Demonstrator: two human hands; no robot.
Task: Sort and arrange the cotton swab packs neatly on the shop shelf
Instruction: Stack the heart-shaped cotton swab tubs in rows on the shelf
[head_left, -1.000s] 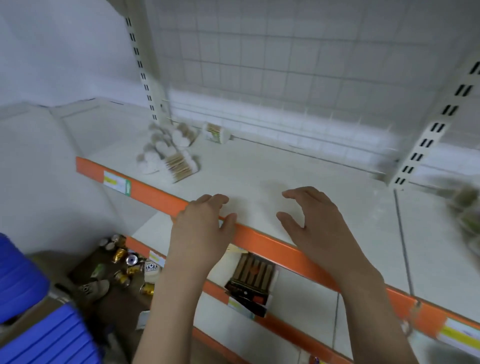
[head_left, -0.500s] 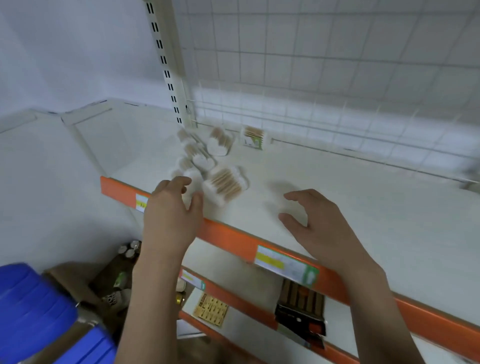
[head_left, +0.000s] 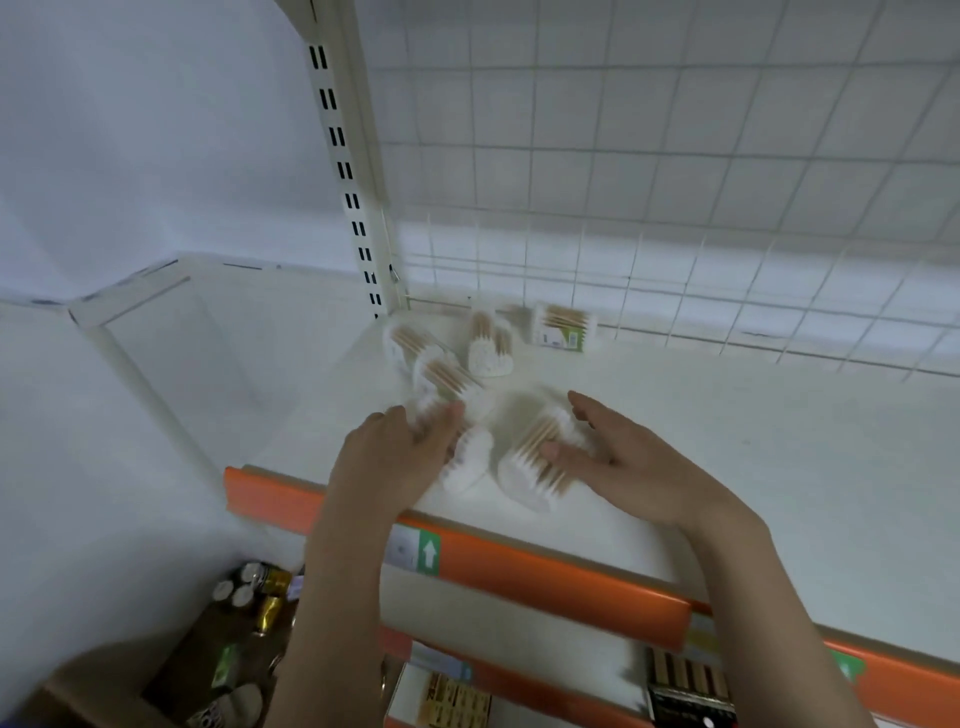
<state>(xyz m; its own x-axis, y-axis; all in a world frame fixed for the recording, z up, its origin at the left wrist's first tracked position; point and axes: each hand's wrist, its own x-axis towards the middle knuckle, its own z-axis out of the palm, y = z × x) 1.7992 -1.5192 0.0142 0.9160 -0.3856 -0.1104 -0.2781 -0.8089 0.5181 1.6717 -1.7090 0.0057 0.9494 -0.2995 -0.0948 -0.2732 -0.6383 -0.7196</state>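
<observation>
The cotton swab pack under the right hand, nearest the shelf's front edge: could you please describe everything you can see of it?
The cotton swab pack is a clear-wrapped bundle of wooden-looking sticks with white cotton tips at both ends. It lies on its side on the white shelf, angled diagonally, one tipped end pointing toward the orange front edge. The right hand rests on it, thumb across the sticks and fingers curled over the far end. Another pack lies close on its left; motion blur hides whether they touch.

White up-arrow on green shelf tag
</observation>
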